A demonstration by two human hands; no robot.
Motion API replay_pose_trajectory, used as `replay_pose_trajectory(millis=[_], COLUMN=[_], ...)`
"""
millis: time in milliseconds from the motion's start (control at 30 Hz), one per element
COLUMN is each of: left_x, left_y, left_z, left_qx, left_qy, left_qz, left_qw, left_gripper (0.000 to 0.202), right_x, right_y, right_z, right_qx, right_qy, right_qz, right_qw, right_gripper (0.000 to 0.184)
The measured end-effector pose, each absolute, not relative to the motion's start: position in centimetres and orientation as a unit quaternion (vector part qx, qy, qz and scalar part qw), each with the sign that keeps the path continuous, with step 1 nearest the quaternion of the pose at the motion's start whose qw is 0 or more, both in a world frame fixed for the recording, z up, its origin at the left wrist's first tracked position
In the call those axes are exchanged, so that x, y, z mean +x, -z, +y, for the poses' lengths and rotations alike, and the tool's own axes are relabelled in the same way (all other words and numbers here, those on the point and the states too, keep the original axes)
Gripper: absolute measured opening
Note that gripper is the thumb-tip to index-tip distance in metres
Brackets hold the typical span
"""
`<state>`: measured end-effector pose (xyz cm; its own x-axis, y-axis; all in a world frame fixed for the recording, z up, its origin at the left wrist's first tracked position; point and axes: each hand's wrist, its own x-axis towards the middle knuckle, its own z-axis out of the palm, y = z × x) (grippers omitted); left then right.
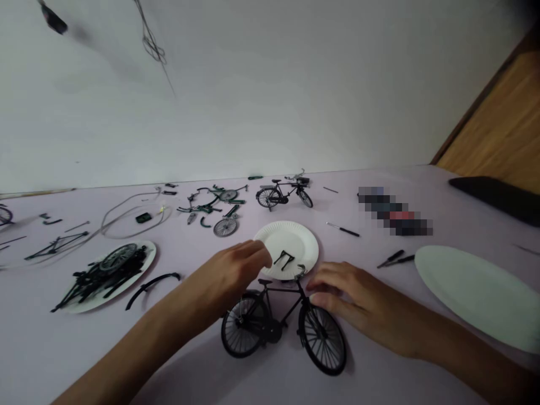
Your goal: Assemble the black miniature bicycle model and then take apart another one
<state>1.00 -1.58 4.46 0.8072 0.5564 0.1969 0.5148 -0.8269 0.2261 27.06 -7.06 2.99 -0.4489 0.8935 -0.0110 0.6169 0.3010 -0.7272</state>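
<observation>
A small black model bicycle point(282, 326) stands upright on the table right in front of me. My left hand point(230, 278) hovers over its rear wheel and saddle, fingers curled, tips at the edge of a small white paper plate point(304, 242). That plate holds a small black bent part point(284, 259). My right hand point(358, 304) rests beside the front wheel, fingers bent near the handlebar. What either hand pinches, if anything, is hidden.
At left, a paper plate point(145, 261) piled with black bicycle parts, a loose black fender point(152, 284) beside it. Farther back lie green bicycle parts point(217, 205) and a finished model bicycle point(284, 191). Screwdrivers point(343, 229) and pliers point(394, 259) lie at right, near a large white plate point(476, 292).
</observation>
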Motion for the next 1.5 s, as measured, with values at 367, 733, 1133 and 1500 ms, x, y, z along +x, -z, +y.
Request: replay_pose_trajectory(millis=[367, 733, 1133, 1500], left_x=[0.8, -1.2, -6.9, -4.0], left_y=[-2.7, -3.2, -3.8, -3.1], left_z=[0.5, 2.3, 5.4, 4.5], left_qx=[0.934, 0.914, 0.847, 0.885], left_qy=[-0.187, -0.237, -0.271, -0.259], left_qz=[0.293, 0.326, 0.456, 0.387], left_qw=[0.08, 0.039, -0.023, 0.024], left_gripper=[0.012, 0.006, 0.01, 0.01], right_x=[26.4, 28.6, 30.0, 29.5], right_y=[-3.4, -2.8, -1.9, -1.6], right_z=[-8.0, -6.9, -6.6, -6.7], right_qx=[-0.447, -0.467, -0.474, -0.4], right_qy=[-0.516, -0.598, -0.614, -0.659], right_qz=[-0.713, -0.642, -0.627, -0.628], right_qw=[0.163, 0.107, 0.07, 0.106], right_gripper=[0.02, 0.044, 0.061, 0.045])
